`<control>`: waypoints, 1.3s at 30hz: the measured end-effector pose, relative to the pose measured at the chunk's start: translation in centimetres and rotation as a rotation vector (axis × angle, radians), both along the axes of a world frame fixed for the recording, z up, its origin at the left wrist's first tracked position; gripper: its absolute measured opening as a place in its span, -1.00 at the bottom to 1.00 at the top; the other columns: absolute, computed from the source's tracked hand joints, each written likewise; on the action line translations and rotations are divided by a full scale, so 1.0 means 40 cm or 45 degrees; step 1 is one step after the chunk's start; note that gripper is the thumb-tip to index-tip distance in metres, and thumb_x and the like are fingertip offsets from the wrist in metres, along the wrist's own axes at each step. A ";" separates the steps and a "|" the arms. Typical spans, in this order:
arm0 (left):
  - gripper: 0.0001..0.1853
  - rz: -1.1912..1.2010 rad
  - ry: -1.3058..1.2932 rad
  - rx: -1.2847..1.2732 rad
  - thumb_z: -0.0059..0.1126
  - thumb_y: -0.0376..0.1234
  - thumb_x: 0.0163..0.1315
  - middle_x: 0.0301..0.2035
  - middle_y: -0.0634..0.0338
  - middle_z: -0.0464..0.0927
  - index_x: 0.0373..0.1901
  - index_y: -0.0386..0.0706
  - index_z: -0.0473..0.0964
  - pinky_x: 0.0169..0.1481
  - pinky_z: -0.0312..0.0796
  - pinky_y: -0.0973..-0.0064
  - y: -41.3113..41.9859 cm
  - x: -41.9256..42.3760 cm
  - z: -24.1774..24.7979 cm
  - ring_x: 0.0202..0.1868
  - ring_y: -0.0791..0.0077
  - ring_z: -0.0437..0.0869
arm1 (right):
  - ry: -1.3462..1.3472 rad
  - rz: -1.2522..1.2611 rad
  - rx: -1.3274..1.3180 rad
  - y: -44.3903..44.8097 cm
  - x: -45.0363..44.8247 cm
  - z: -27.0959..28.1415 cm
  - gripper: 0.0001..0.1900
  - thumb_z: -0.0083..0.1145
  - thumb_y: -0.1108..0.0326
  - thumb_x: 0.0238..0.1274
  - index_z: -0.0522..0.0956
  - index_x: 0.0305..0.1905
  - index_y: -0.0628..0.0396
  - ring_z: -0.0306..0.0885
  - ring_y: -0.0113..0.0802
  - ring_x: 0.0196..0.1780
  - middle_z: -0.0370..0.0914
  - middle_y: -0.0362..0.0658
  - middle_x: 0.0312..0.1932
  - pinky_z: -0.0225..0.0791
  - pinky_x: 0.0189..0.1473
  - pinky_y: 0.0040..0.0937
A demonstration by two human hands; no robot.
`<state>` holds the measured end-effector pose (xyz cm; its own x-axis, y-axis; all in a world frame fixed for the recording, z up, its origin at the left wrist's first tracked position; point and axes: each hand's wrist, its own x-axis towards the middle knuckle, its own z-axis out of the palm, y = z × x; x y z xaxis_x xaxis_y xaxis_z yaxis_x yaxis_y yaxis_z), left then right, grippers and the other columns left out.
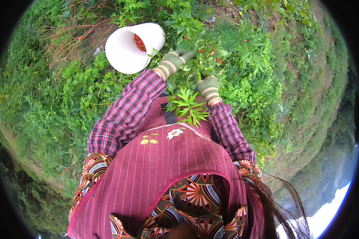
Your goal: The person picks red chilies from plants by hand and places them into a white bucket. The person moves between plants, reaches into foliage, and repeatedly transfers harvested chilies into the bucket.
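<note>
Both my hands wear green knit gloves with pale stripes and are in among a chili pepper plant (pixel 201 61). My left hand (pixel 176 61) reaches right into the leaves, its fingers extended and the fingertips against foliage. Closer to my body, my right hand (pixel 208 86) is curled beside a stem; its fingertips are hidden, so I cannot tell what it holds. Just beyond the hands hang red chili peppers (pixel 218 60). To the left of my left hand a white plastic bucket (pixel 125 55) lies tilted with its mouth towards me, and picked red chilies (pixel 139 43) rest inside.
Dry brown branches (pixel 74 37) lie left of the bucket. Dense green weeds (pixel 251 56) surround the plants, and one leafy weed (pixel 191 109) rises against my maroon apron (pixel 179 152). Grassy ground (pixel 314 98) slopes off at the right.
</note>
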<state>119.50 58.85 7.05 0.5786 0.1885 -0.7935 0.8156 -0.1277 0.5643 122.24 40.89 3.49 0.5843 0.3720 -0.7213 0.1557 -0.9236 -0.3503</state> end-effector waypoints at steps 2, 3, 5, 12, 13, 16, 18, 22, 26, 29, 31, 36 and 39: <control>-0.23 -0.053 0.231 -0.080 0.04 0.10 0.03 0.00 -0.13 0.40 0.05 -0.40 0.31 0.11 0.26 0.40 -0.047 0.031 -0.079 0.05 0.23 0.44 | -0.012 -0.007 0.142 -0.008 -0.011 0.004 -0.68 0.04 0.00 0.02 0.57 -0.24 -0.03 0.53 -0.07 -0.29 0.56 -0.02 -0.38 0.38 -0.24 -0.25; -0.21 -0.108 0.300 -0.092 0.08 0.08 0.01 0.00 -0.14 0.40 0.06 -0.43 0.29 0.10 0.28 0.41 -0.071 0.032 -0.122 0.04 0.23 0.45 | -0.007 -0.028 0.193 -0.016 -0.018 -0.007 -0.69 0.04 0.01 0.02 0.57 -0.25 -0.04 0.52 -0.06 -0.29 0.56 -0.01 -0.38 0.38 -0.24 -0.23; -0.23 -0.189 0.254 -0.111 0.17 0.01 -0.04 -0.03 -0.12 0.44 0.06 -0.44 0.29 0.06 0.32 0.45 -0.105 -0.038 -0.271 -0.01 0.21 0.49 | -0.005 0.181 0.203 -0.022 -0.015 0.023 -0.72 0.05 0.05 0.00 0.56 -0.25 -0.04 0.50 -0.02 -0.28 0.55 0.00 -0.37 0.37 -0.25 -0.19; -0.62 0.077 0.169 -0.561 0.18 -0.15 -0.02 -0.31 0.05 0.58 -0.27 -0.26 0.55 -0.19 0.39 0.48 -0.162 -0.115 -0.282 -0.31 0.34 0.57 | -0.136 -0.094 0.365 -0.086 0.003 0.033 -0.81 0.10 0.20 -0.04 0.52 -0.37 0.05 0.49 -0.02 -0.39 0.51 0.00 -0.51 0.35 -0.36 -0.19; -0.63 0.067 0.187 -0.520 0.18 -0.16 -0.02 -0.32 0.05 0.58 -0.27 -0.26 0.55 -0.19 0.39 0.48 -0.168 -0.109 -0.267 -0.32 0.35 0.57 | -0.094 -0.066 0.381 -0.088 0.001 0.041 -0.81 0.10 0.20 -0.03 0.52 -0.37 0.06 0.49 -0.02 -0.38 0.51 0.01 -0.51 0.34 -0.36 -0.19; -0.65 0.079 0.208 -0.448 0.16 -0.18 0.00 -0.34 0.07 0.58 -0.27 -0.26 0.55 -0.21 0.39 0.49 -0.178 -0.093 -0.228 -0.34 0.38 0.56 | -0.049 -0.100 0.614 -0.061 -0.033 0.120 -0.80 0.11 0.20 -0.04 0.52 -0.39 0.10 0.48 0.01 -0.38 0.49 0.04 -0.51 0.33 -0.37 -0.20; -0.66 0.043 0.221 -0.400 0.15 -0.19 0.01 -0.35 0.09 0.59 -0.28 -0.26 0.55 -0.22 0.39 0.50 -0.165 -0.056 -0.233 -0.36 0.40 0.56 | -0.085 -0.110 0.634 -0.060 -0.049 0.117 -0.79 0.12 0.22 -0.02 0.52 -0.33 0.10 0.48 -0.01 -0.39 0.50 0.05 -0.49 0.34 -0.37 -0.21; -0.69 0.028 0.271 -0.383 0.13 -0.22 0.03 -0.38 0.11 0.59 -0.28 -0.26 0.56 -0.24 0.39 0.51 -0.177 -0.054 -0.210 -0.39 0.44 0.55 | 0.638 -0.953 0.599 -0.111 0.018 0.157 -0.75 0.00 0.21 0.15 0.46 -0.22 0.18 0.37 -0.49 -0.52 0.49 -0.20 -0.49 0.22 -0.57 -0.56; -0.72 0.095 0.333 -0.357 0.06 -0.26 0.08 -0.34 0.13 0.59 -0.26 -0.25 0.56 -0.22 0.38 0.51 -0.166 -0.067 -0.182 -0.38 0.45 0.54 | 1.223 -1.607 1.193 -0.221 0.148 0.154 -0.81 0.00 0.20 0.19 0.32 -0.37 0.06 0.27 -0.49 -0.52 0.31 -0.22 -0.53 0.17 -0.57 -0.60; -0.71 -0.225 0.002 -0.344 -0.02 -0.27 0.10 -0.29 0.05 0.57 -0.21 -0.21 0.53 -0.17 0.37 0.50 -0.145 -0.131 -0.253 -0.31 0.39 0.55 | 1.198 -1.658 1.106 -0.262 0.194 0.097 -0.96 -0.06 0.40 0.22 0.35 -0.26 0.04 0.27 -0.54 -0.49 0.31 -0.27 -0.47 0.19 -0.52 -0.62; -0.70 -0.276 -0.004 -0.357 -0.02 -0.26 0.11 -0.28 0.05 0.57 -0.20 -0.21 0.53 -0.16 0.37 0.49 -0.128 -0.138 -0.262 -0.29 0.38 0.55 | 1.178 -1.551 1.040 -0.282 0.193 0.038 -0.91 -0.11 0.49 0.18 0.35 -0.24 0.03 0.26 -0.56 -0.53 0.31 -0.27 -0.47 0.16 -0.56 -0.64; -0.69 -0.363 0.049 -0.319 -0.03 -0.24 0.11 -0.25 0.04 0.56 -0.19 -0.21 0.52 -0.14 0.36 0.48 -0.103 -0.147 -0.258 -0.26 0.33 0.54 | 0.293 -0.636 0.721 -0.222 0.118 -0.061 -0.85 -0.05 0.43 0.03 0.52 -0.32 0.17 0.38 -0.52 -0.55 0.48 -0.19 -0.60 0.25 -0.51 -0.53; -0.68 -0.382 0.061 -0.308 -0.03 -0.22 0.11 -0.23 0.04 0.55 -0.19 -0.21 0.52 -0.12 0.35 0.47 -0.103 -0.146 -0.252 -0.24 0.31 0.54 | 0.083 -0.198 0.706 -0.180 0.100 -0.046 -0.84 0.09 0.31 -0.01 0.54 -0.29 0.08 0.51 -0.22 -0.46 0.53 -0.07 -0.53 0.36 -0.39 -0.40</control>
